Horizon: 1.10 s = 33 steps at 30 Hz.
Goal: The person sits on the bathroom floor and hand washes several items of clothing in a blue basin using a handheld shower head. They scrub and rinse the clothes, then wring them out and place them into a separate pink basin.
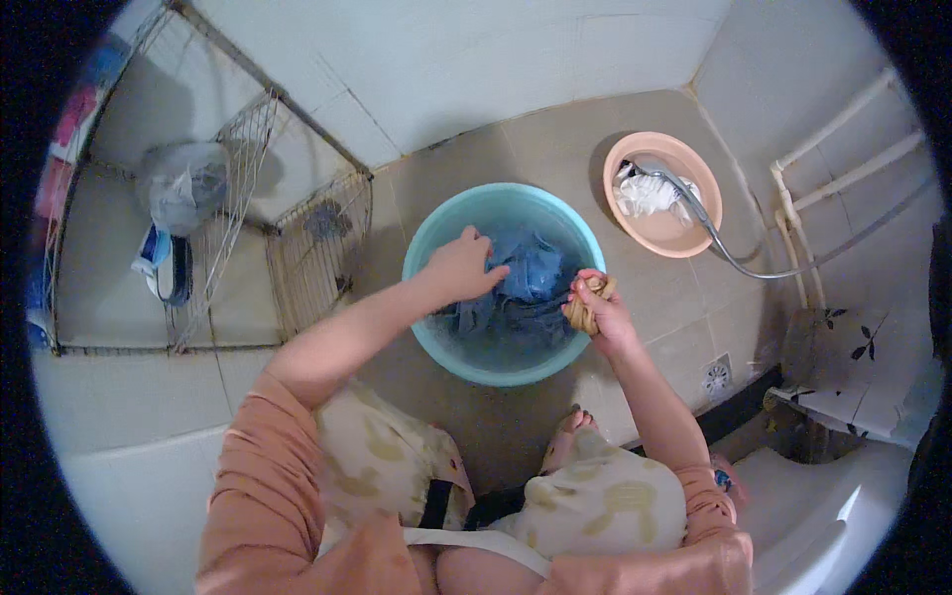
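Observation:
A round turquoise basin [433, 349] stands on the tiled floor in front of me, holding cloudy water. Blue cloth [528, 266] sticks up out of the water in its middle, and darker cloth lies around it, partly under the surface. Over the basin's left half is my left hand [466, 266], its fingers apart beside the blue cloth; nothing shows in its grasp. My right hand [601, 305], at the basin's right rim, is closed around a bunched tan cloth [587, 302].
A peach basin [666, 246] with white cloth [652, 193] and a shower head [654, 171] on a hose stands at the far right. Left is a wire rack [278, 253] with a plastic bag [186, 183]. A floor drain [716, 377] and pipes [788, 208] are at right.

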{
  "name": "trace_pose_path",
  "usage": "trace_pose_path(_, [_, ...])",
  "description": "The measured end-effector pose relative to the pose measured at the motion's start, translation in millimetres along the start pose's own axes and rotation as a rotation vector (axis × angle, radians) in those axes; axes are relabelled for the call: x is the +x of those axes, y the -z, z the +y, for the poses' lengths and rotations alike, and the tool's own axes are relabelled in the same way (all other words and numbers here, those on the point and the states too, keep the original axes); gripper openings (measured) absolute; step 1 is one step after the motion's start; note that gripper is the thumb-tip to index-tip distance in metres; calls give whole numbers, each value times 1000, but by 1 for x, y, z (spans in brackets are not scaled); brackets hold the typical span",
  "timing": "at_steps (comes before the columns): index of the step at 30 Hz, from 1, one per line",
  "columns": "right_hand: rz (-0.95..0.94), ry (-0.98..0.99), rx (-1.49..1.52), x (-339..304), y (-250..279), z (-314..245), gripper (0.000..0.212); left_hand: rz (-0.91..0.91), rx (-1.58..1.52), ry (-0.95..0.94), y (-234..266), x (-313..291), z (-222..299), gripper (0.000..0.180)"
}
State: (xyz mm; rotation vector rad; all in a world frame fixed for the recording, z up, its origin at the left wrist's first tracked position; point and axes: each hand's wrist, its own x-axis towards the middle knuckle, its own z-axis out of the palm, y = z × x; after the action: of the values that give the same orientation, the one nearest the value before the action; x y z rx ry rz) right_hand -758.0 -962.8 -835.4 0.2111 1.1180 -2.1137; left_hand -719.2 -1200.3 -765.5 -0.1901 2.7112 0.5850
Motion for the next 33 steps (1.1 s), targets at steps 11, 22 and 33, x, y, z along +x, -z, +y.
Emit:
trace_pose_path(11, [344, -114, -38, 5, 27, -4, 44, 65, -32, 116, -12, 13, -55, 32])
trace_pose_path(22, [451, 195, 80, 34, 114, -54, 29, -37, -61, 10, -54, 22, -93, 41])
trace_pose_path(33, [184, 336, -845, 54, 55, -38, 36, -148, 20, -42, -60, 19, -91, 65])
